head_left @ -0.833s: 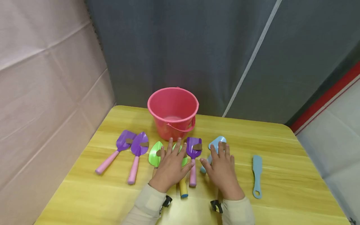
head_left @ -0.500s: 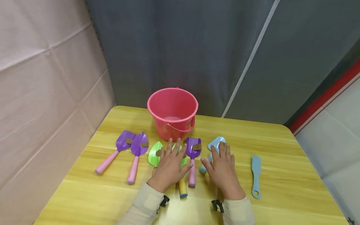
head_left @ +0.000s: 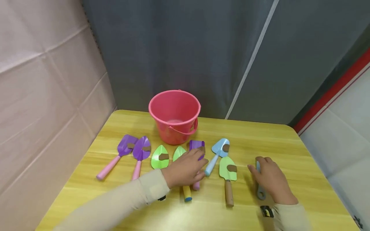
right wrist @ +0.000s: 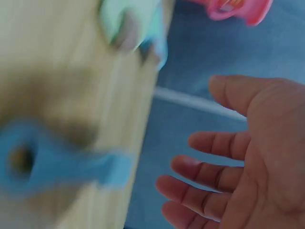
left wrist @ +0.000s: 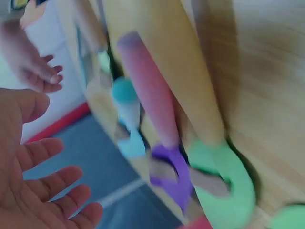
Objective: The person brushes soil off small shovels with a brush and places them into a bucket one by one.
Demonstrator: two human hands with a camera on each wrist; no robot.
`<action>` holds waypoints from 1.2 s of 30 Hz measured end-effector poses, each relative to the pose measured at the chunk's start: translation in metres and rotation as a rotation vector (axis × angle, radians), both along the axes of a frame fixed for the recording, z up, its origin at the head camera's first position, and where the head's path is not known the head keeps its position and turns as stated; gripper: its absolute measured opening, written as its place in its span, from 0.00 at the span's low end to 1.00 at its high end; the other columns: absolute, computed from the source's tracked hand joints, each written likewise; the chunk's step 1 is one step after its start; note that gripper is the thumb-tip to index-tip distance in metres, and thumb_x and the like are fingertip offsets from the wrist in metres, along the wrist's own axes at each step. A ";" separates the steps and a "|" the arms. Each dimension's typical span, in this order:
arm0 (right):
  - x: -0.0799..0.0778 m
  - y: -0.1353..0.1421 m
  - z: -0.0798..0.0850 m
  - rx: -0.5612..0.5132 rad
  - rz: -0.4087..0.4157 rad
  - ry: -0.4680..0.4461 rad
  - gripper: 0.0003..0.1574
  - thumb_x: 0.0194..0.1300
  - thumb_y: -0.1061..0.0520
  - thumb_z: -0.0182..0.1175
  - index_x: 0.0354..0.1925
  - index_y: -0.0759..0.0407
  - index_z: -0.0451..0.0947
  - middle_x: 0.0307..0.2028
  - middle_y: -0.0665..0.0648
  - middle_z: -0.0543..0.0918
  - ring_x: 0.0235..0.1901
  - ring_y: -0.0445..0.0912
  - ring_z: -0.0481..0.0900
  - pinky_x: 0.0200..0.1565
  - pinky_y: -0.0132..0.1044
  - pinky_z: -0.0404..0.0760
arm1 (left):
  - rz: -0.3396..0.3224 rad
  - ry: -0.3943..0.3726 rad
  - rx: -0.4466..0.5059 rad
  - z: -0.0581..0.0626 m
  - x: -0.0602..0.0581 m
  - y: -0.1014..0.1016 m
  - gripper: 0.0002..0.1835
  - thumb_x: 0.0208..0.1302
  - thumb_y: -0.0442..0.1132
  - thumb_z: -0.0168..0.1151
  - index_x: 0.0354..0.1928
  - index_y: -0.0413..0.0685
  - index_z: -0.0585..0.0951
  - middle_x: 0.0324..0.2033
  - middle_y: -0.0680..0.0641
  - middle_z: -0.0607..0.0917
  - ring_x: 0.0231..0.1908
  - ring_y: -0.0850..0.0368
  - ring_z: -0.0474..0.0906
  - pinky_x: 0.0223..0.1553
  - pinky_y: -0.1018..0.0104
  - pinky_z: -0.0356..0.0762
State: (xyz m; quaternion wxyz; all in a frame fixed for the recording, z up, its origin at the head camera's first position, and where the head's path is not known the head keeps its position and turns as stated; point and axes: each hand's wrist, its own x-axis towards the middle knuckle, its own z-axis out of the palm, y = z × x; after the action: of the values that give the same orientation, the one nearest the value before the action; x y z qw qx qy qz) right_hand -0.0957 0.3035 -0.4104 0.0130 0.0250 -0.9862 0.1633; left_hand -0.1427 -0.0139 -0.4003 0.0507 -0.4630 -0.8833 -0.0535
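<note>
At lower centre, see left hand (head_left: pixel 185 168) loosely spread over purple shovel (head_left: pixel 196 144); at lower right, right hand (head_left: pixel 271 179) likewise above blue brush (head_left: pixel 261 193); seemingly only reaching, without grasping yet.

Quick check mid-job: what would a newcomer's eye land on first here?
Probably the pink-red bucket, standing at the back of the yellow table. Next, the bright trowels spread in front of it, the left hand open above the middle ones. Then the right hand, open over a blue tool at the right.
</note>
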 end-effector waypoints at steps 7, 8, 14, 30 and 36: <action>0.005 0.037 -0.014 -0.010 -0.093 -0.268 0.34 0.73 0.40 0.51 0.48 0.72 0.70 0.31 0.59 0.81 0.26 0.49 0.77 0.27 0.46 0.74 | 0.066 -0.099 -0.128 -0.021 0.021 0.069 0.21 0.66 0.61 0.57 0.47 0.53 0.79 0.34 0.52 0.80 0.35 0.59 0.77 0.30 0.66 0.76; 0.005 0.037 -0.017 -0.022 -0.092 -0.287 0.33 0.72 0.39 0.51 0.47 0.71 0.70 0.29 0.57 0.80 0.26 0.48 0.76 0.26 0.45 0.73 | 0.096 -0.127 -0.133 -0.026 0.026 0.078 0.22 0.65 0.63 0.57 0.46 0.53 0.79 0.32 0.52 0.80 0.33 0.60 0.77 0.28 0.66 0.75; 0.008 0.032 -0.030 -0.048 -0.093 -0.269 0.23 0.70 0.45 0.58 0.39 0.66 0.68 0.23 0.54 0.73 0.21 0.47 0.70 0.24 0.41 0.68 | 0.241 -0.161 -0.133 -0.042 0.051 0.118 0.30 0.61 0.70 0.56 0.49 0.53 0.78 0.26 0.52 0.79 0.26 0.61 0.76 0.22 0.66 0.72; 0.011 0.038 -0.038 -0.080 -0.115 -0.187 0.14 0.63 0.61 0.55 0.44 0.68 0.65 0.25 0.57 0.75 0.22 0.49 0.69 0.24 0.42 0.67 | 0.195 -0.024 -0.025 -0.057 0.043 0.115 0.11 0.58 0.42 0.67 0.42 0.55 0.79 0.22 0.50 0.77 0.20 0.61 0.72 0.14 0.68 0.66; 0.013 0.039 -0.034 -0.086 -0.118 -0.096 0.20 0.66 0.62 0.53 0.53 0.72 0.67 0.34 0.65 0.82 0.25 0.49 0.74 0.25 0.44 0.71 | 0.195 -0.209 0.006 -0.045 0.034 0.107 0.20 0.53 0.38 0.67 0.51 0.54 0.79 0.24 0.51 0.77 0.24 0.60 0.73 0.18 0.67 0.69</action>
State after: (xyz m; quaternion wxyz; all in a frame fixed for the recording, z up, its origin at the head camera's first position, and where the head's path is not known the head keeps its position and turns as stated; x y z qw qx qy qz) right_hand -0.0832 0.3428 -0.4441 -0.0238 -0.0419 -0.9775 0.2054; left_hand -0.1087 0.0931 -0.4457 -0.0351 -0.3667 -0.9244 -0.0990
